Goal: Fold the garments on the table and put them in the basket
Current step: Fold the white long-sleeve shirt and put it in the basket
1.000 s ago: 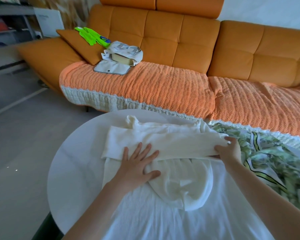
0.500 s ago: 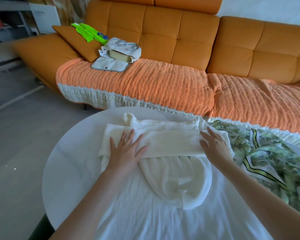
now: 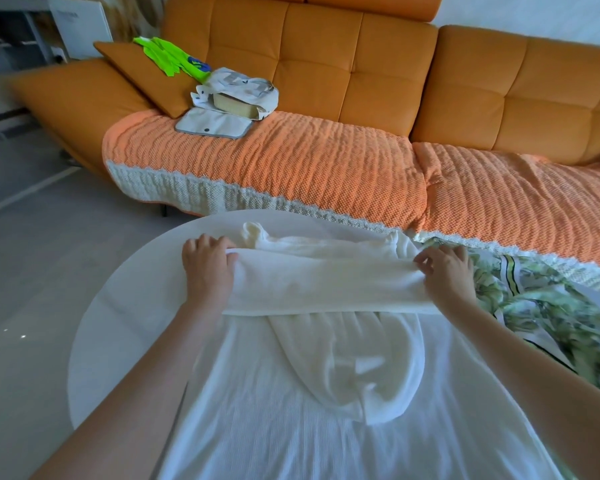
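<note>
Head view: both forearms reach forward from the lower corners over the round white worktop [image 3: 125,306]. The left hand [image 3: 207,271] lies knuckles-up at the left end of a folded band across the white garment [image 3: 326,282], its fingers curled over the band's edge and gripping it. The right hand [image 3: 447,275] sits at the band's right end, thumb and fingertips closed in a pinch on the cloth there. The two hands are well apart, the band stretched flat between them.

The garment covers most of the worktop, its near part running off the bottom edge (so its full length cannot be seen). Below the band a rounded, hood-like fold bulges out; what part of the garment it is cannot be told. A knotted-looking bit pokes up behind the band.

Just right of the right hand lies a green print garment [image 3: 541,306], partly under the right forearm and cut by the frame's edge. Beyond the worktop stands an orange sofa [image 3: 326,64].
</note>
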Motion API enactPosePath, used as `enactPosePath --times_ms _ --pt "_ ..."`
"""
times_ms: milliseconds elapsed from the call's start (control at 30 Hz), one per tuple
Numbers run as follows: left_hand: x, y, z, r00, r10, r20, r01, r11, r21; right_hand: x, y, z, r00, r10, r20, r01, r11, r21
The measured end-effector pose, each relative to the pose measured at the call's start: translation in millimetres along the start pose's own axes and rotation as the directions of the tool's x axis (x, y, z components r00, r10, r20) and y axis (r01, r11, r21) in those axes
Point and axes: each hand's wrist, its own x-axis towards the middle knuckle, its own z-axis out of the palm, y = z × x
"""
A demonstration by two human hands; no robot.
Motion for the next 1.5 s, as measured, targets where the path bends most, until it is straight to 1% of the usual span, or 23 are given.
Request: enactPosePath --times_ms 67,100,133,200,233,300,333,400,567,600,633,667,700,733,767,833,900,1000,1100,1167,1267,1400,1500 --pt "-2 5 -1 0.999 -0.054 0.001 0.054 0.998 0.009 2 -1 0 0.998 0.009 -0.065 -0.010 1.000 -0.012" --pt "-6 7 0 0.998 -0.062 0.005 0.062 0.998 0.014 1 -2 2 0.999 0.014 -0.039 -0.015 1.000 -0.021" --pt "-12 10 2 0.999 -0.032 -0.004 0.032 0.999 0.004 -3 -3 4 1.000 0.016 0.013 -0.016 1.000 -0.022" --pt "-25 16 4 0.990 0.135 -0.043 -0.136 0.990 -0.028 -16 -7 8 0.997 -0.034 0.072 0.034 0.999 0.008" --pt "-34 18 4 0.975 0.221 -0.002 -0.221 0.974 -0.058 -24 -9 10 0.993 -0.090 0.075 0.088 0.996 0.034" --pt "-52 20 4 0.933 0.282 0.222 -0.272 0.959 -0.075 -37 -15 13 0.963 -0.191 0.189 0.178 0.980 0.087" --pt "-60 18 5 0.907 0.258 0.331 -0.266 0.964 -0.022 -43 -17 16 0.930 -0.210 0.302 0.193 0.977 0.085" --pt "-69 15 8 0.880 0.186 0.438 -0.243 0.967 0.077 -50 -17 23 0.854 -0.167 0.492 0.195 0.981 -0.005" --pt "-52 26 -5 0.794 0.100 0.600 -0.143 0.989 0.024 -42 -20 21 0.794 -0.117 0.596 0.223 0.969 -0.107" --pt "-46 24 -9 0.792 0.116 0.600 -0.114 0.993 -0.041 -40 -22 17 0.781 -0.113 0.615 0.224 0.969 -0.106" --pt "-42 20 -16 0.824 0.136 0.550 -0.080 0.989 -0.125 -40 -24 15 0.777 -0.108 0.620 0.207 0.974 -0.090" --pt "-39 14 -22 0.897 0.138 0.420 -0.043 0.973 -0.227 -43 -30 11 0.797 -0.120 0.591 0.188 0.981 -0.055" --pt "-36 8 -30 0.964 0.084 0.251 -0.004 0.953 -0.304 -47 -38 6 0.837 -0.142 0.529 0.170 0.985 -0.004" --pt "-33 -3 -33 0.992 -0.014 0.127 0.057 0.937 -0.344 -54 -51 -1 0.876 -0.181 0.447 0.177 0.983 0.052" --pt "-30 -11 -38 0.988 -0.125 0.089 0.148 0.924 -0.351 -63 -69 -8 0.896 -0.233 0.378 0.211 0.973 0.097" --pt "-23 -27 -44 0.919 -0.315 0.237 0.381 0.866 -0.324 -85 -112 -16 0.885 -0.331 0.326 0.285 0.941 0.181" --pt "-15 -37 -43 0.806 -0.416 0.420 0.562 0.760 -0.327 -111 -158 -15 0.843 -0.401 0.357 0.325 0.911 0.254" --pt "-2 -43 -42 0.721 -0.431 0.543 0.678 0.600 -0.425 -142 -218 -6 0.789 -0.420 0.447 0.288 0.897 0.335" --pt "3 -35 -46 0.686 -0.411 0.601 0.713 0.547 -0.439 -157 -256 6 0.753 -0.392 0.529 0.263 0.915 0.304" --pt "6 -31 -45 0.697 -0.385 0.606 0.703 0.536 -0.467 -160 -270 14 0.773 -0.342 0.534 0.250 0.938 0.239" --pt "5 -27 -42 0.768 -0.326 0.552 0.635 0.497 -0.591 -160 -276 22 0.795 -0.299 0.528 0.280 0.953 0.117" --pt "2 -30 -40 0.860 -0.308 0.407 0.500 0.665 -0.555 -159 -273 21 0.808 -0.314 0.499 0.275 0.949 0.153" --pt "6 -26 -45 0.886 -0.249 0.391 0.429 0.760 -0.487 -152 -267 13 0.790 -0.325 0.520 0.224 0.942 0.248"
